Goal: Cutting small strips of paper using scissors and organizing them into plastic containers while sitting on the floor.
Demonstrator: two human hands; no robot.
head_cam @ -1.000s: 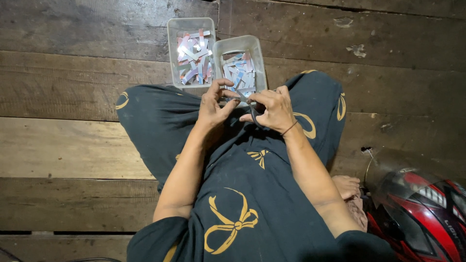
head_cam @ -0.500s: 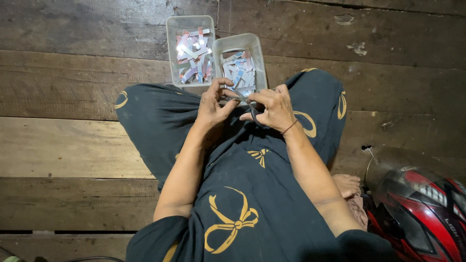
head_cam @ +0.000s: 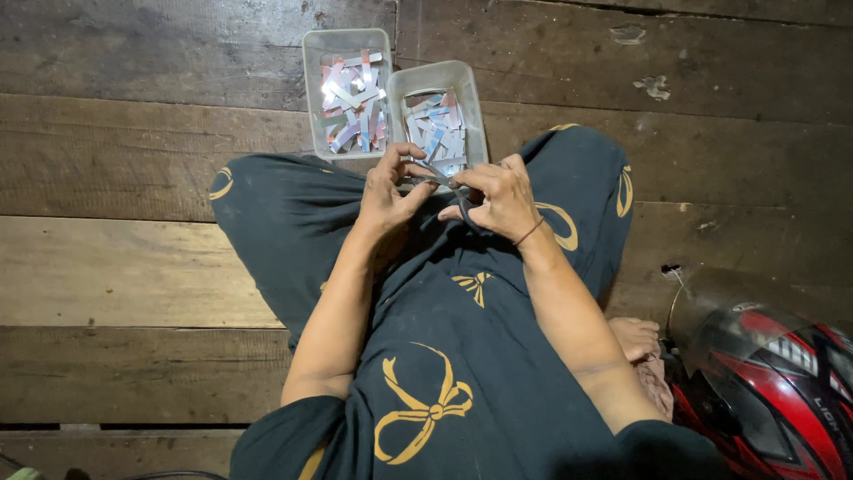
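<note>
Right at the centre you had a thin strip [head_cam: 435, 178] pinched between both hands, held over your lap just at the near edge of the right-hand clear tub [head_cam: 471, 107]. Likely placed there so finished pieces drop straight in without reaching. What exactly the strip was, paper or foil, I couldn't tell; too small and half covered.

Your left hand [head_cam: 391, 191] was clenched on one end, thumb and forefinger curled over it, wrist cocked up from the thigh. Your right hand [head_cam: 498, 196] gripped the other end, fingers bent inward, a dark band on the wrist. Both forearms ran in from your sides and met in a V, elbows tucked near the knees, which braced the fine work.

Both tubs sat touching, side by side on the wooden floor [head_cam: 133, 267]; the left tub [head_cam: 313, 89] held pinkish and silver strips, the right one bluish. You sat cross-legged in dark printed cloth [head_cam: 444, 356]. A red and black helmet [head_cam: 773, 373] lay by your right knee.
</note>
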